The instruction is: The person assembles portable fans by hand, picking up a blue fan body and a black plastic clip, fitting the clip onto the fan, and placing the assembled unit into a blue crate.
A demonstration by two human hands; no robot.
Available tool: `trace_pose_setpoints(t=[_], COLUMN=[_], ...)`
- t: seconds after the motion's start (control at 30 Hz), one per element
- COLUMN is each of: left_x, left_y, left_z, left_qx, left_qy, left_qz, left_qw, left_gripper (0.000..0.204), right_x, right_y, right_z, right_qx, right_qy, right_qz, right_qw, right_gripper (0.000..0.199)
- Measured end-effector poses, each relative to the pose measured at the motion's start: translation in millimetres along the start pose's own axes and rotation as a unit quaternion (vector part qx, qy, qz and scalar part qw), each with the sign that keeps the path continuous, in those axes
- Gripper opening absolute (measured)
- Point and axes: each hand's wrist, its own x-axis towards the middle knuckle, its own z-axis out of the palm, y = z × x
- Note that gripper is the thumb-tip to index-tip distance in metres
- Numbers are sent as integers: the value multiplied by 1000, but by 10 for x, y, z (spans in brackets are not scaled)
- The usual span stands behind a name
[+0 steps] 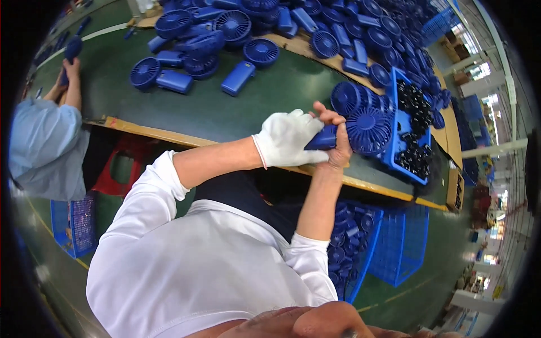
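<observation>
A dark blue handheld fan's handle [322,138] lies between my two hands above the near edge of the bench. My left hand [288,138], in a white glove, closes round the handle's left end. Bare, my right hand [339,147] wraps the same handle farther right, thumb up and fingers on its far side. Just right of that hand is a round fan head [369,130] with a ribbed grille; whether it belongs to the held handle is hidden by my fingers. Other blue fan heads [346,97] stand close behind it.
Blue fans [231,25] are heaped along the bench's far side. A blue tray [401,112] of small black parts sits at right. Below the bench are a crate of fans [363,253] and another blue crate [400,253]. A co-worker [48,141] sits at left.
</observation>
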Motion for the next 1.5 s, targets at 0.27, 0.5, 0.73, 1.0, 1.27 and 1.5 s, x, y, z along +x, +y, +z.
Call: trace_pose_setpoints(t=[0.27, 0.5, 0.73, 1.0, 1.27, 1.5], left_x=[5, 325, 214, -153, -280, -337], left_y=[-1088, -1578, -1260, -1027, -768, -777], left_z=[-530, -506, -759, -554, -484, -498], left_qx=[272, 181, 184, 250, 236, 241], left_qy=[57, -71, -164, -48, -24, -36], left_qz=[-141, -285, -151, 5, -68, -50], left_qw=[950, 939, 957, 967, 969, 969], left_gripper=[53, 78, 68, 49, 42, 41], right_x=[261, 315, 668, 962, 993, 764], right_y=[-492, -400, -1549, -1876, -2002, -2163], right_z=[28, -241, -879, -1788, -1919, -1889], right_qx=[-638, -910, -875, -953, -850, -845], right_qy=[9, -11, 117, -63, 163, 182], right_qz=[37, -203, -195, -5, -23, -63], right_qw=[770, 361, 427, 298, 501, 499], right_gripper=[64, 13, 15, 11, 37, 38])
